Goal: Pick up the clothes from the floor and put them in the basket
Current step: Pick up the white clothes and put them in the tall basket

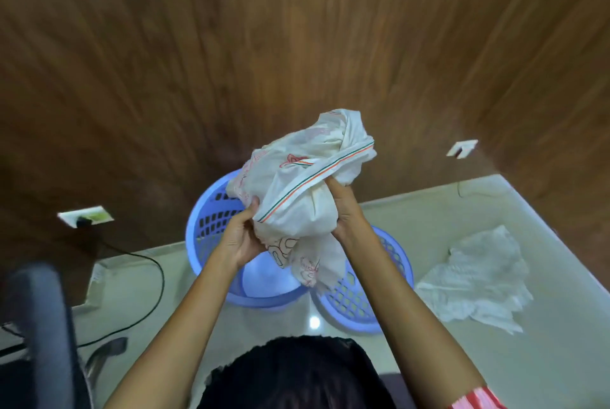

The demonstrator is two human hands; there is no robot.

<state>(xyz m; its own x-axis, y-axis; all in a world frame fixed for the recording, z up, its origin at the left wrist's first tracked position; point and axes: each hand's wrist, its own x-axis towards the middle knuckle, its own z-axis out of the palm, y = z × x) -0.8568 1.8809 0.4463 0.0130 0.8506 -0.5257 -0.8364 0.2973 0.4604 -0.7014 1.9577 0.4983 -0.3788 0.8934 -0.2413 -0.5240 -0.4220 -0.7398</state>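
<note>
Both hands hold a bunched cream cloth (307, 184) with red print and a red-green striped edge, above a blue plastic basket (211, 220). My left hand (242, 237) grips the bundle's lower left side. My right hand (345, 207) grips its right side from below. A tail of the cloth hangs down into the basket's mouth. Another white garment (475, 280) lies crumpled on the floor at the right.
A second blue perforated piece (359, 303), lid or basket, lies next to the basket on its right. A dark chair (39, 326) stands at the left, with a black cable (145, 280) running from a wall socket (85, 217). Wooden walls enclose the corner.
</note>
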